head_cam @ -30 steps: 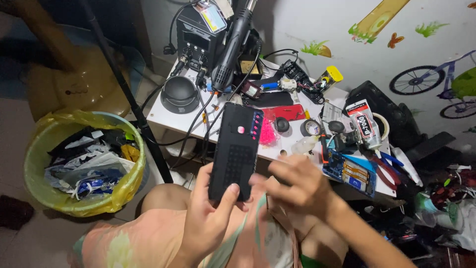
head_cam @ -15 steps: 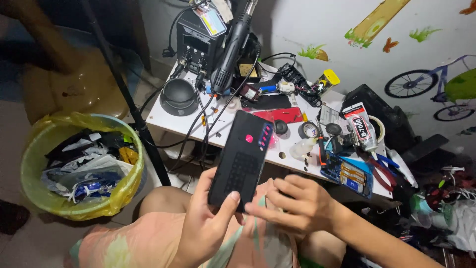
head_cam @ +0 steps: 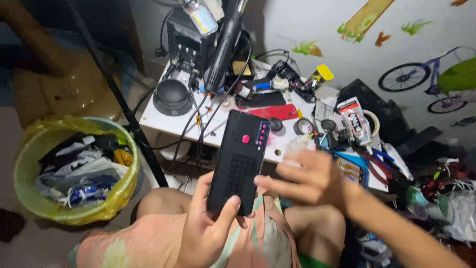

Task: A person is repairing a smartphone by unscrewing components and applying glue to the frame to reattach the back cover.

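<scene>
While the left hand (head_cam: pixel 208 228) grips a black phone (head_cam: pixel 239 161) upright, the right hand (head_cam: pixel 310 178) hovers just beside it, fingers loosely spread, holding nothing. Beyond the right hand lies a white glue tube (head_cam: pixel 358 121) with a red-and-black label.

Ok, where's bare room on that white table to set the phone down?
The white table has bare patches at its left front corner, below the round black dish, and along the front edge beside the cables. From the red panel rightward, tools and tubes crowd it.
</scene>
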